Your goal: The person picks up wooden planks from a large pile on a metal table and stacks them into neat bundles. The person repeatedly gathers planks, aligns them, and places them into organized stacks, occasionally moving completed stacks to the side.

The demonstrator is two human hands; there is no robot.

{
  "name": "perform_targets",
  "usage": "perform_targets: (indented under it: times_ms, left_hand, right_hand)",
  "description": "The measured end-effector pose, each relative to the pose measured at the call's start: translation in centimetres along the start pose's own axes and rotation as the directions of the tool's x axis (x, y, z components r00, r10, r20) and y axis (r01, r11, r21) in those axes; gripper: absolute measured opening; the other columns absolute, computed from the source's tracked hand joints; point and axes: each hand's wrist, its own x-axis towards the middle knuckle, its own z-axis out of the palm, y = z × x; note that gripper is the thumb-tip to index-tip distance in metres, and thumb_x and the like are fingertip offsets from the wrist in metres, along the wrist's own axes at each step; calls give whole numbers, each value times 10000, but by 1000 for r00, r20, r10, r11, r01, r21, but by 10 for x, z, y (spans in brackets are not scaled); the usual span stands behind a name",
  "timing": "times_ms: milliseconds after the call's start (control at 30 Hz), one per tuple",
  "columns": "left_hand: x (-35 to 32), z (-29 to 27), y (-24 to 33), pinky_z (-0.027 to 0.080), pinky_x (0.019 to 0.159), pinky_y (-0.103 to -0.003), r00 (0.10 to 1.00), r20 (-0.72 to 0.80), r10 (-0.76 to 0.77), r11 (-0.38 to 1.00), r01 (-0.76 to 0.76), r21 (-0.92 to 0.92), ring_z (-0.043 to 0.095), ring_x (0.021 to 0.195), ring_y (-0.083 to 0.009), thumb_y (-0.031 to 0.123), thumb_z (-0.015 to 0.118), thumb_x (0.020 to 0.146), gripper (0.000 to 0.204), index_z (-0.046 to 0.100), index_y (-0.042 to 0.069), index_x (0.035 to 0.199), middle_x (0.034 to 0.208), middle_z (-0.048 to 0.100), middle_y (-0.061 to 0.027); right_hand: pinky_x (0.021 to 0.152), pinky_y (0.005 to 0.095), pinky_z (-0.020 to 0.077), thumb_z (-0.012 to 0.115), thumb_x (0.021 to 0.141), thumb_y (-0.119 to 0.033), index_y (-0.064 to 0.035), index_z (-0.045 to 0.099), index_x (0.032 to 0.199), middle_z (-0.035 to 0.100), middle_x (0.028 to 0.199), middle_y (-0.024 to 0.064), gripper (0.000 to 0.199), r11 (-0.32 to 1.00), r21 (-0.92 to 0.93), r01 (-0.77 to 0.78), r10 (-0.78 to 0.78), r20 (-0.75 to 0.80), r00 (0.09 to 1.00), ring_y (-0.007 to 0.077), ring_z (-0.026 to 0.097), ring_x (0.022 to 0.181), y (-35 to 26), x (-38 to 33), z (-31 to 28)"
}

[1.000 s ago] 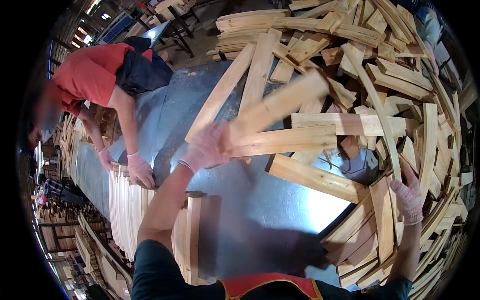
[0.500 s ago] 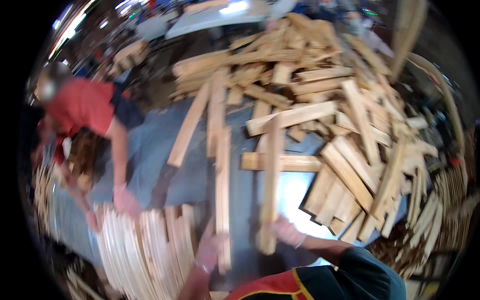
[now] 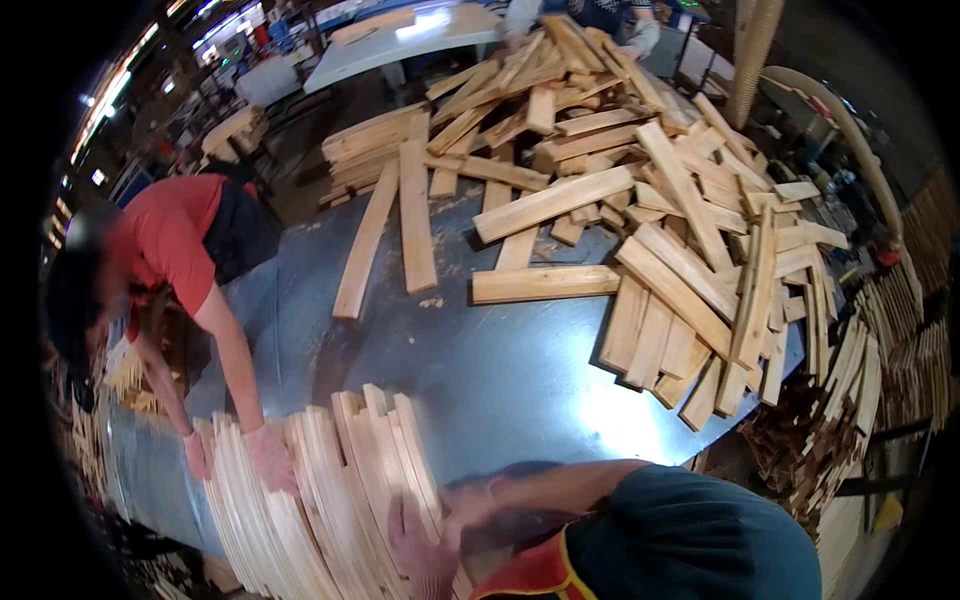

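Head view, far left: we see one co-worker in a red shirt [image 3: 175, 230], bent over the metal surface [image 3: 480, 370], with two gloved hands [image 3: 270, 462] on a row of pale slats [image 3: 320, 470]. That row stands at the near left part of the surface, its slats side by side and too tightly packed for us to count; its lower ends are cut off by the dark rim. Beyond it we count two long boards [image 3: 366, 240] lying apart from the row, their far ends near a stack [image 3: 365, 150] whose boards overlap too much to number. At the row's right end, the wearer's left hand [image 3: 422, 545] touches the slats, its fingers laid against them; we cannot tell whether they close on any one. Just beside it is the right hand [image 3: 470, 507], blurred and partly lost in shadow, so we cannot tell whether its fingers are spread or closed. Farther right, two boards [image 3: 545, 283] lie one beyond the other at the left side of a large heap [image 3: 690, 240], where most pieces hide others and defeat our count. Behind the heap we make out one more person [image 3: 598, 12], cut off at the top, then one beige hose [image 3: 755, 60]. Dense bundles of slats [image 3: 912, 310] blur together along the right rim.
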Motion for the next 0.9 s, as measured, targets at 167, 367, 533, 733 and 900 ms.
perform_targets:
  times_ms: [167,367,533,733,900]
  left_hand:
    - [125,41,8,441,1131,-496,1000,12,19,988,-17,-155,527,1354,-448,254,817,820,726,559,-17,1442,1475,541,-261]
    - [344,151,4,439,1117,-498,980,181,-83,992,99,-82,537,1327,-411,345,788,837,755,527,16,1464,1426,555,-234]
    - [462,221,46,441,1144,-456,895,259,-363,930,330,162,551,1334,-406,378,841,772,961,425,35,1568,1433,571,-237]
    - [498,233,-70,502,1078,-478,979,33,-204,978,202,57,593,1262,-447,318,839,762,977,386,97,1598,1416,575,-234]
    - [477,194,-120,549,1010,-463,946,-21,-325,906,317,280,666,1148,-438,285,844,782,915,412,141,1575,1305,649,-219]
  right_hand:
    - [627,344,489,655,964,-441,-109,618,1300,604,860,20,474,845,329,422,-401,-132,906,161,601,727,64,-33,-125]
    - [1047,422,501,781,869,-460,0,547,1438,681,1242,200,768,958,-277,-74,-176,-772,611,282,645,1189,96,-166,-366]
    - [1196,462,377,846,749,-412,-88,443,1561,483,1580,169,963,416,-469,-779,-285,-881,378,349,459,1457,179,-197,-489]
    - [1224,450,328,828,727,-313,-143,480,1540,560,1438,137,901,447,-503,-740,-140,-856,497,333,491,1405,197,-216,-535]
    - [1159,428,426,864,652,-101,-115,554,1494,579,1376,127,897,757,-551,-351,-549,-828,113,318,533,1328,155,-255,-526]
